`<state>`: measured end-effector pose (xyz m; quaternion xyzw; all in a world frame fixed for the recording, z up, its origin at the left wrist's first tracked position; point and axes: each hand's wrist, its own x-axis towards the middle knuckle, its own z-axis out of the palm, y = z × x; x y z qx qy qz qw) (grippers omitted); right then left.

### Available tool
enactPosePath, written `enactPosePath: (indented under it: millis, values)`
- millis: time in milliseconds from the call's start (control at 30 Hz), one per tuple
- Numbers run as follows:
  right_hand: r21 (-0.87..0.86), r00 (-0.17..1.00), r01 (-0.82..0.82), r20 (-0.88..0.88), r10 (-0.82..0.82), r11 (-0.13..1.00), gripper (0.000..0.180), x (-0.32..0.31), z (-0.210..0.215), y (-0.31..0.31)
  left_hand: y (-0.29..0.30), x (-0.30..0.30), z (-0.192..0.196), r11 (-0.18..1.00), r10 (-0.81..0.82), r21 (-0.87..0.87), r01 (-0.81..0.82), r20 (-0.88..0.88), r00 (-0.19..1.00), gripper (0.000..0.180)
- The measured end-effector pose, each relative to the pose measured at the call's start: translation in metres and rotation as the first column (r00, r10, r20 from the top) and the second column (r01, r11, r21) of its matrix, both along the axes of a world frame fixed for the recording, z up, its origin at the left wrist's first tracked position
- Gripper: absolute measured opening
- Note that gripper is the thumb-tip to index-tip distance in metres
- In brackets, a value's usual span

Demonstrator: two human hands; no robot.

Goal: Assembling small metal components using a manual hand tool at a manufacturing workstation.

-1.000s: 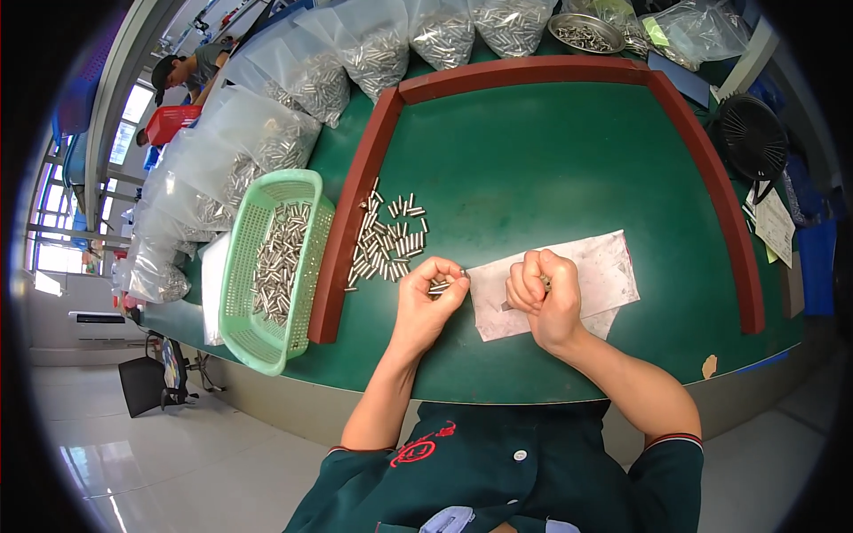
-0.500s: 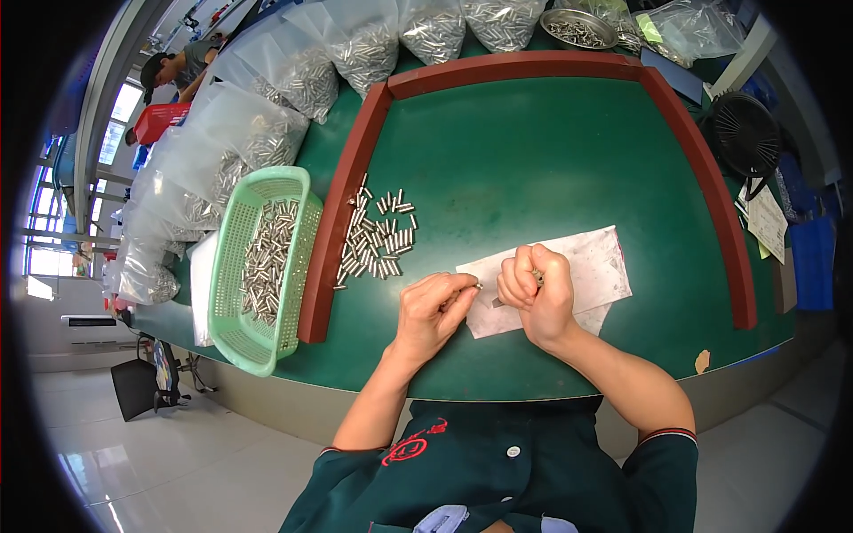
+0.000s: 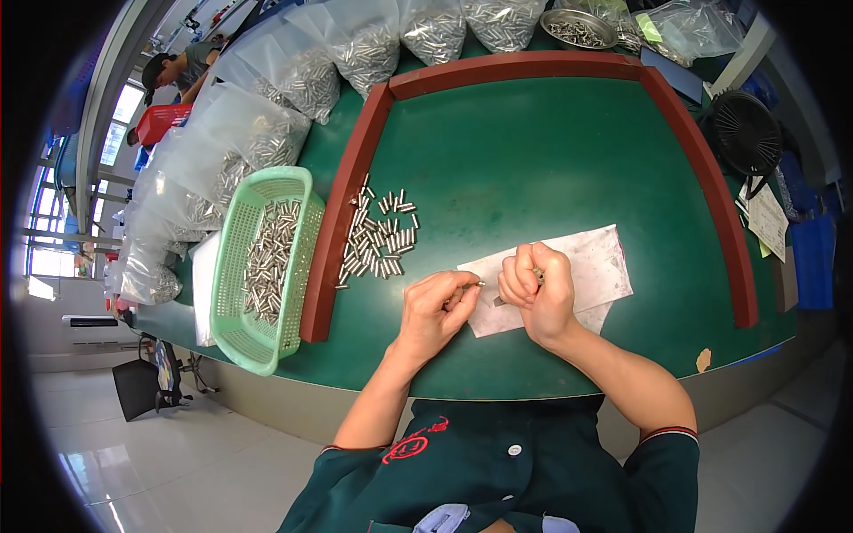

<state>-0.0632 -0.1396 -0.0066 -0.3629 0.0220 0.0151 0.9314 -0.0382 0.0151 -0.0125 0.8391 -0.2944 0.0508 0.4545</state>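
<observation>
My left hand (image 3: 437,306) pinches a small silver metal pin (image 3: 475,284) between thumb and fingers, its tip pointing toward my right hand. My right hand (image 3: 536,291) is closed in a fist around a small tool or part that barely shows at the top of the fist. Both hands rest over a white cloth (image 3: 597,266) on the green table top (image 3: 533,160). A loose pile of silver pins (image 3: 380,238) lies just left of my left hand, beside the red-brown wooden frame (image 3: 342,213).
A green plastic basket (image 3: 235,338) holding many pins sits outside the frame at left. Clear bags of pins (image 3: 258,151) line the left and far edges, with a metal bowl (image 3: 579,28) at the back. A black fan (image 3: 746,133) stands right. Another person (image 3: 182,67) works far left.
My left hand has come off the pin pile and drawn closer to my right fist, now with one pin held out. The view has shifted slightly.
</observation>
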Motion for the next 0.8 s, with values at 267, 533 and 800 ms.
enactPosePath:
  millis: [267,533,800]
  values:
    - [0.014,0.999,0.021,-0.025,-0.021,1.000,0.038,0.001,-0.001,0.000,0.000,-0.014,0.018,0.967,0.027,0.254,0.024,-0.194,0.981,0.010]
    - [0.115,0.998,0.058,0.029,-0.062,0.992,0.039,-0.001,0.000,-0.003,-0.003,-0.018,0.017,0.954,0.059,0.298,0.022,-0.259,0.964,0.010]
    - [0.050,1.000,-0.002,0.013,0.002,0.999,0.041,-0.005,-0.003,-0.001,-0.005,-0.021,0.014,0.971,0.094,0.236,-0.031,-0.258,0.961,0.009]
